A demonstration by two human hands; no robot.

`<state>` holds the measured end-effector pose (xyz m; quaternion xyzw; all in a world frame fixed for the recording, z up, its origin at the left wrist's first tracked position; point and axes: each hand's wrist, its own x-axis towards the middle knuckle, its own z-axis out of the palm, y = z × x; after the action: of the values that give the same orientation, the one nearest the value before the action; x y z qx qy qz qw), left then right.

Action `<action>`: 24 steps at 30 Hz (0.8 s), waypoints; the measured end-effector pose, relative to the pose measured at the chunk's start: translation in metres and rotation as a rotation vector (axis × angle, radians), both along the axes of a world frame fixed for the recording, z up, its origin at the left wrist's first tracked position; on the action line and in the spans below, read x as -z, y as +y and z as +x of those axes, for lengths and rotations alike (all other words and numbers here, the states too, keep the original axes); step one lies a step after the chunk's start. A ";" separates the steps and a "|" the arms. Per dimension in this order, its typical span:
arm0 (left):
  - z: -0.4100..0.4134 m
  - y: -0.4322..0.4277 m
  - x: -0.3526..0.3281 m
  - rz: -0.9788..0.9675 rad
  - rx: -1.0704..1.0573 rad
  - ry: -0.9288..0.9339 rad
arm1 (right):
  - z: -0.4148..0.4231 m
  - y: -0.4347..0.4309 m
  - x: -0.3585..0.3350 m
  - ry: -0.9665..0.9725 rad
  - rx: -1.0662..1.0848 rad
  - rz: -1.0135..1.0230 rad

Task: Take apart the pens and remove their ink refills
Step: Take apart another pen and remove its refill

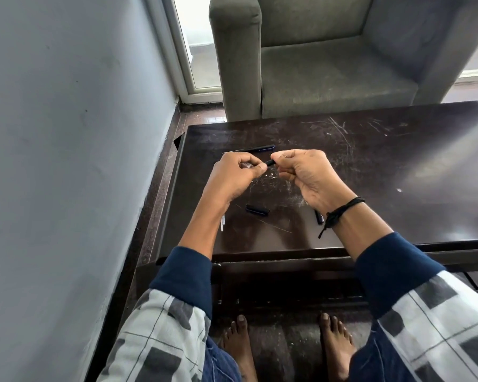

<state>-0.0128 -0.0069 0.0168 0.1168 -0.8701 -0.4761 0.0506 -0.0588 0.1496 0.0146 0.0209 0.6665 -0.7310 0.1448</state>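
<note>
Pen barrel [270,162], black, was held in the air between both hands, above the left-centre of the table [384,166]; only a short end of it showed. Right hand [309,179] had its fingers curled tight round it, thumb and forefinger pinching near the exposed end. Left hand [232,176] was curled too, fingertips pinching a small clear piece [245,165] right at the barrel's end. Couldn't tell if the two parts were joined or apart.

On the table:
- second pen [260,148], black with blue trim, lay flat just beyond the hands, a thin tip sticking out to its left.
- loose cap [257,210], dark, lay nearer than the hands, between the forearms.
- ribbed black piece [319,216] lay just beside the right wrist, partly hidden by it.
- thin pale tubes [222,223] lay by the left forearm, mostly hidden; count unclear.

Table was dark brown wood, badly scratched, with glare across its right side and a lower shelf [287,285] under the near edge. Black cord bracelet [342,212] sat on the right wrist. Sleeves [163,326] were checked grey-white with navy cuffs. Bare feet [238,343] were on the floor below the near edge.

Room: grey armchair [329,67] stood right behind the table's far edge, blue-grey wall [66,119] at left, white-framed glass door [196,51] in the corner, glossy brown floor tiles [199,114].
</note>
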 end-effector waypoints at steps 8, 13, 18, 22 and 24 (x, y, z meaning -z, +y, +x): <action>0.000 -0.001 0.000 -0.034 -0.049 -0.028 | 0.000 0.000 0.000 -0.025 -0.016 -0.006; 0.000 -0.001 -0.001 -0.028 -0.041 -0.037 | 0.000 0.001 0.003 0.031 -0.017 0.096; 0.000 -0.002 -0.001 -0.019 -0.045 -0.032 | -0.001 0.000 -0.001 0.041 -0.042 0.070; 0.000 -0.002 0.000 -0.031 -0.032 -0.016 | -0.001 0.000 0.002 0.017 -0.037 0.091; 0.000 -0.002 0.001 -0.033 -0.021 -0.013 | 0.000 0.000 0.004 0.064 -0.031 0.162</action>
<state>-0.0131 -0.0093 0.0163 0.1283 -0.8769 -0.4603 0.0518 -0.0586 0.1500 0.0110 -0.0014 0.7278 -0.6728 0.1325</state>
